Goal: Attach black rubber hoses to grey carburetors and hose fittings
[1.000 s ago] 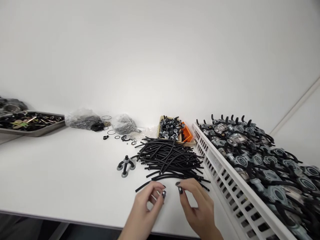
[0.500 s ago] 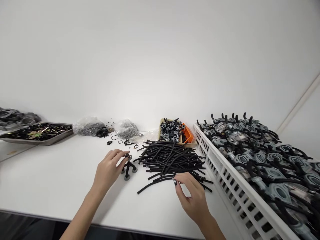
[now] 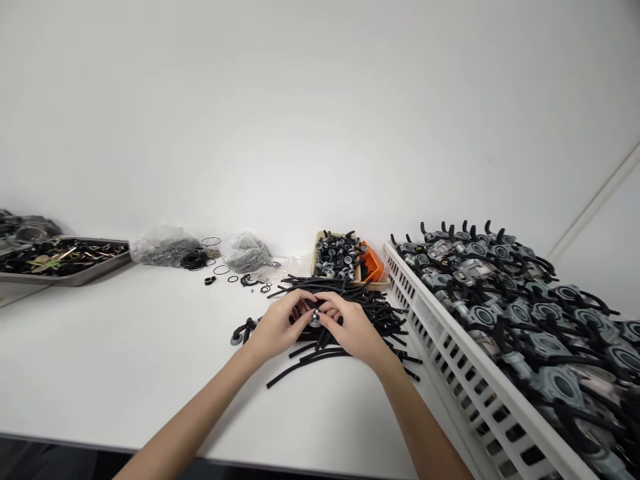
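While black tubes [image 3: 385, 315] lie heaped close by, the left hand [image 3: 279, 323] and right hand [image 3: 353, 328] jointly pinch one small silvery part [image 3: 315, 320].

The bare left hand [image 3: 278, 325] and bare right hand [image 3: 353, 329] together pinch a small, round silvery-grey part [image 3: 315, 320] above slender black tubes [image 3: 383, 313] on the white tabletop [image 3: 145, 360].

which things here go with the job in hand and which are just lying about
Likely the job:
small grey part, between left hand and right hand
black tubes, by the hands

Perhaps just lying about:
metal tray
bags
black rings
orange bin
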`<action>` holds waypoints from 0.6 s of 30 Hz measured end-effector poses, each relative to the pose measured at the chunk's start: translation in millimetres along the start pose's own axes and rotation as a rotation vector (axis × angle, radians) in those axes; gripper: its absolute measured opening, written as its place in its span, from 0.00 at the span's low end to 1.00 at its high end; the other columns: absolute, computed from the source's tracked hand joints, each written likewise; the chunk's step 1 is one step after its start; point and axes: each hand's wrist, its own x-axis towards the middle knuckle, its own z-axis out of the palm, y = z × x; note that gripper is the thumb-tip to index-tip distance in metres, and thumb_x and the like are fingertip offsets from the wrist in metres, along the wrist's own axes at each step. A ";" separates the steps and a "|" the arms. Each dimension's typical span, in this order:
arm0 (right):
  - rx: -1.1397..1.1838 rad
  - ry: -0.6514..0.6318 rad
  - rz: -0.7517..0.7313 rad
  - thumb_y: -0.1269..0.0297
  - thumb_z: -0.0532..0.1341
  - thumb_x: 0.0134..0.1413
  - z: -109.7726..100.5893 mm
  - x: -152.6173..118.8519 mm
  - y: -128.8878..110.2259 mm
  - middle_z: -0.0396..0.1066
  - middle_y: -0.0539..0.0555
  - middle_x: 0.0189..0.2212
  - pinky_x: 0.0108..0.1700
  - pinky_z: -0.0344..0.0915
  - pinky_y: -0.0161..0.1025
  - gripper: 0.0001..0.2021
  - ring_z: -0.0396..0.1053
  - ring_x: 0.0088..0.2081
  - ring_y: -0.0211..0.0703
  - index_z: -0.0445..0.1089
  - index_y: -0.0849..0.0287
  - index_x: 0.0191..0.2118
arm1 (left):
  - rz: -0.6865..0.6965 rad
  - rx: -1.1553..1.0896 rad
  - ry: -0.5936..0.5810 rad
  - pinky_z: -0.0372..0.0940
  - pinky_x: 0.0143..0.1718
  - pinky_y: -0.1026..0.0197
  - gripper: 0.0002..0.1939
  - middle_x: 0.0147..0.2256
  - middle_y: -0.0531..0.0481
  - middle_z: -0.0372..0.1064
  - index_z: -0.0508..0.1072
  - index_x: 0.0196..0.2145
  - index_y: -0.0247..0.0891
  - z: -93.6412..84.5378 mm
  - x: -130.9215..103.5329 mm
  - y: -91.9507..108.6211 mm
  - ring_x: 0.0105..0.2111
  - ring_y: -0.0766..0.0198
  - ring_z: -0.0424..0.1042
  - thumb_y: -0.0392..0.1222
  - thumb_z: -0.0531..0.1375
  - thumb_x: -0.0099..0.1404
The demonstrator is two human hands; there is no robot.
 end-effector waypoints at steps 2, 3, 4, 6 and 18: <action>0.061 -0.015 0.022 0.71 0.60 0.54 -2.0 7.2 6.4 0.73 0.51 0.36 0.39 0.68 0.37 0.17 0.69 0.33 0.37 0.69 0.54 0.51 | -0.017 -0.069 -0.002 0.66 0.34 0.61 0.08 0.35 0.51 0.70 0.67 0.44 0.42 -0.8 9.9 -6.7 0.33 0.65 0.70 0.41 0.56 0.67; 0.100 -0.020 0.024 0.71 0.61 0.53 -2.1 9.8 9.5 0.73 0.51 0.36 0.39 0.68 0.37 0.18 0.69 0.32 0.37 0.69 0.55 0.51 | -0.025 -0.106 0.000 0.66 0.33 0.62 0.09 0.35 0.51 0.70 0.67 0.44 0.42 -0.9 13.0 -9.9 0.33 0.65 0.70 0.42 0.56 0.66; 0.136 -0.019 0.024 0.71 0.62 0.52 -1.6 12.0 12.3 0.73 0.51 0.36 0.38 0.68 0.37 0.19 0.68 0.32 0.36 0.69 0.55 0.51 | -0.033 -0.142 0.004 0.66 0.33 0.62 0.09 0.34 0.52 0.70 0.67 0.44 0.42 -0.9 14.9 -13.1 0.32 0.65 0.70 0.43 0.57 0.66; 0.184 0.000 0.029 0.71 0.62 0.51 0.7 16.0 16.3 0.73 0.51 0.36 0.38 0.68 0.37 0.19 0.68 0.31 0.35 0.69 0.56 0.50 | -0.053 -0.193 0.026 0.66 0.32 0.63 0.09 0.33 0.52 0.69 0.67 0.43 0.42 -0.9 15.3 -19.3 0.32 0.65 0.70 0.45 0.57 0.67; 0.058 0.116 -0.029 0.72 0.59 0.51 46.0 18.4 31.4 0.75 0.51 0.33 0.37 0.69 0.35 0.13 0.71 0.32 0.37 0.73 0.57 0.43 | 0.132 0.182 0.016 0.64 0.32 0.65 0.07 0.33 0.51 0.74 0.72 0.38 0.40 -32.6 -1.9 -45.1 0.30 0.66 0.70 0.40 0.54 0.68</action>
